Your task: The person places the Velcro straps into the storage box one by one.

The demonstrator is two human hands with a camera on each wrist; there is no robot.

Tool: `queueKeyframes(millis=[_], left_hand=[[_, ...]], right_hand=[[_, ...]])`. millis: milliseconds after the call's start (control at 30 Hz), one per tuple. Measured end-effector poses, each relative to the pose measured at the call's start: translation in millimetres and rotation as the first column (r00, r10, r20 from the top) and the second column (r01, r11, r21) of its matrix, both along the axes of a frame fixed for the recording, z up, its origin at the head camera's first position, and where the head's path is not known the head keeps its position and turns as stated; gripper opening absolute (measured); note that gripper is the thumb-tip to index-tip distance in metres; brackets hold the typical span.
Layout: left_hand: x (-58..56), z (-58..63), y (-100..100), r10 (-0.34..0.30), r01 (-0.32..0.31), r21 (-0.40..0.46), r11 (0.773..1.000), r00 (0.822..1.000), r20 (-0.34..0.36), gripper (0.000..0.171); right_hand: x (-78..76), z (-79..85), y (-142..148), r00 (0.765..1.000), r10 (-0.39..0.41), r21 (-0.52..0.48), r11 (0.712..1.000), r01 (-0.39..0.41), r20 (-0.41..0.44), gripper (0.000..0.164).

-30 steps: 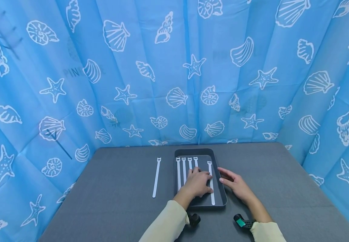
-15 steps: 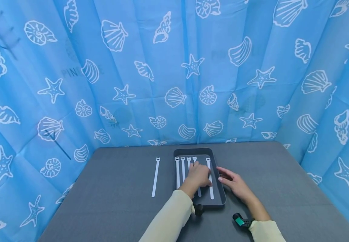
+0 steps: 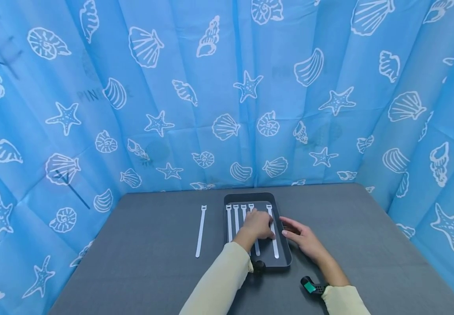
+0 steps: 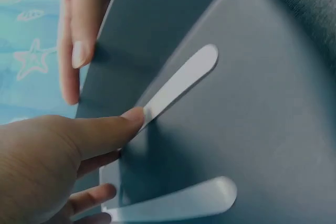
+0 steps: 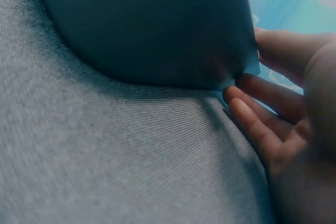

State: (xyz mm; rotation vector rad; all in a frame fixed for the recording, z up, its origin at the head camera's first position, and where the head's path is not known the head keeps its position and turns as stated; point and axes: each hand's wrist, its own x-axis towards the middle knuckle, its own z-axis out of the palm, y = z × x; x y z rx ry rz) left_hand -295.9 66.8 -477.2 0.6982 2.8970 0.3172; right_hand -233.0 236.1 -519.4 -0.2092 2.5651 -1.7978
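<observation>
A dark grey rectangular tray [image 3: 283, 264] lies on the table with several white strap-style cable ties [image 3: 229, 225] side by side in its left part. Apart from them, near the right wall, lies another white cable tie [image 3: 276, 249]. My left hand [image 3: 255, 226] reaches into the tray and pinches this right-hand tie [image 4: 181, 83] along its length; the thumb shows on it in the left wrist view, while the other fingers are partly hidden. Against the outside of the tray's right wall, my right hand [image 3: 306, 240] rests with fairly straight fingers [image 5: 257, 124].
One more white cable tie [image 3: 200, 232] lies on the grey table [image 3: 152, 253], left of the tray. A blue curtain [image 3: 195, 100] with shell prints hangs behind and at both sides. Black wrist devices [image 3: 311, 286] sit near both sleeves.
My left hand has shifted slightly toward the tray's far end, and the right-hand tie has slid that way with it, its head nearly level with the others. The right hand stays at the wall.
</observation>
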Motion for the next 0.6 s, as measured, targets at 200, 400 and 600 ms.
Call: queueKeyframes(millis=[200,400,600], left_hand=[[1.1,10.0,-13,-0.07,0.07,0.002,0.998,0.993,0.093,0.043],[4.9,13.5,-21,-0.132,0.136,-0.036,0.99,0.985,0.112,0.042],[7.9,14.2,-22,-0.165,0.174,-0.078,0.982,0.98,0.114,0.046]], right_hand=[[-1.9,-0.6,-1,1.0,0.004,-0.024,1.0,-0.004,0.003,0.051],[-1.6,-0.1,0,1.0,0.006,-0.016,1.0,-0.006,0.005,0.052],[-0.8,-0.5,-1,1.0,0.005,-0.02,1.0,-0.005,0.001,0.051]])
